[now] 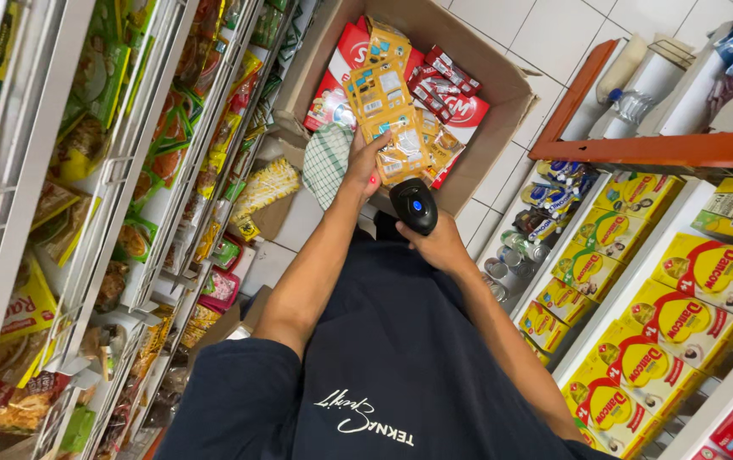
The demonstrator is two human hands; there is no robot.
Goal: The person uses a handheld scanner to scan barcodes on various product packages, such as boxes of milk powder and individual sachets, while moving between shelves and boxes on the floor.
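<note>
The left hand grasps a strip of yellow sachets, fingers closed on its lower end. The strip runs from the hand up over the open cardboard box, so most of it lies above the box's contents. The right hand is clenched around a black scanner, whose head with a blue light sits just below the box's near edge and close to the strip's lower end.

Inside the box lie red packs and more yellow sachets. A green checked cloth hangs just left of the box, touching the left hand's wrist side. Left of the box stands a white wire rack filled with snack packets. Right of the box, yellow cartons fill a shelf, and small tins sit between them and the box. An orange rail crosses above the cartons.
</note>
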